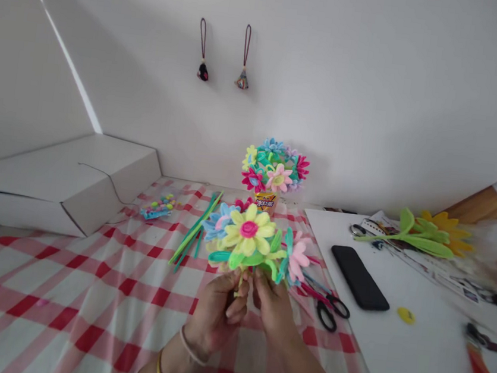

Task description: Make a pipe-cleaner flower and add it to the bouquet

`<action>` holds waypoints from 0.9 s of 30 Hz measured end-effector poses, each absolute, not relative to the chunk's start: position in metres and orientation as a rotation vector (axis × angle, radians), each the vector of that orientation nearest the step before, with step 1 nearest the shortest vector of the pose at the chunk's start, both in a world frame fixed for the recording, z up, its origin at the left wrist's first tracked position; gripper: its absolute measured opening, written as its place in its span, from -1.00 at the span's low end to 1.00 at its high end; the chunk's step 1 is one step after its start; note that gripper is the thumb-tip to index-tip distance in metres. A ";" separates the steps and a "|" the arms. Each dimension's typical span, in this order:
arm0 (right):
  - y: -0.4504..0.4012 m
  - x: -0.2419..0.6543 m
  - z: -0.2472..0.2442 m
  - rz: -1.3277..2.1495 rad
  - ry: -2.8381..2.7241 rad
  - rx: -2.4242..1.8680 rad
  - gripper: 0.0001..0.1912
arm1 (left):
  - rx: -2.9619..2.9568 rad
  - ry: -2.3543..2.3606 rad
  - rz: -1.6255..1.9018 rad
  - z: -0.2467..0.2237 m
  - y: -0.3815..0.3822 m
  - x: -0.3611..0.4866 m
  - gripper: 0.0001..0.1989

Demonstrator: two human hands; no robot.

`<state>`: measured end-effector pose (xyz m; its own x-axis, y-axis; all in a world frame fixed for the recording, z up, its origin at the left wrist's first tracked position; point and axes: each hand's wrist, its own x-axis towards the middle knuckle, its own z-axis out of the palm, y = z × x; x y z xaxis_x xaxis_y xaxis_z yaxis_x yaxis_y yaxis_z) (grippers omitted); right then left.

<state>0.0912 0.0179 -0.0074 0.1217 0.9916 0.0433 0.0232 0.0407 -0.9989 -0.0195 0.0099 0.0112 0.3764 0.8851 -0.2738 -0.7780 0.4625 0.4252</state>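
A bunch of fuzzy pipe-cleaner flowers (249, 234) is held upright over the checked cloth, with yellow, blue and pink blooms and green leaves. My left hand (221, 309) has its fingers closed round the stems under the yellow flower. Close beside it, my right hand (274, 309) is closed at the stems and leaves under the pink flower (298, 258); its fingertips are partly hidden. Behind the bunch stands a round arrangement of similar flowers (276, 169) in a yellow printed container (265, 202). Black-handled scissors (327, 313) lie to the right of my right hand.
Green pipe cleaners (196, 228) lie left of the bunch, near a small packet of coloured balls (157, 207). A white box (61, 177) stands at the left. On the white table (417, 361) are a black phone (360, 278), a yellow flower (447, 230) and orange-handled pliers (485, 372).
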 end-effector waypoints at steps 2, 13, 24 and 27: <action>0.016 0.091 -0.004 1.172 -1.073 -1.211 -0.63 | 0.305 0.623 1.100 0.008 0.012 -0.017 -0.80; -0.001 0.094 0.006 0.559 -1.523 -1.279 -0.71 | 0.829 0.992 1.320 -0.011 0.008 0.004 -0.74; -0.015 0.087 0.016 0.051 -1.978 -1.271 -0.76 | 0.964 0.863 1.412 -0.003 -0.002 0.003 -0.81; -0.022 0.085 0.020 0.163 -1.992 -1.168 -0.80 | 0.779 0.847 1.386 -0.001 0.002 0.004 -0.82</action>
<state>0.0850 -0.0224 0.0196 -0.2506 0.7799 0.5735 0.6764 0.5649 -0.4726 0.0041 0.0021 -0.0012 0.0015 0.9988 -0.0488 -0.4990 0.0430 0.8655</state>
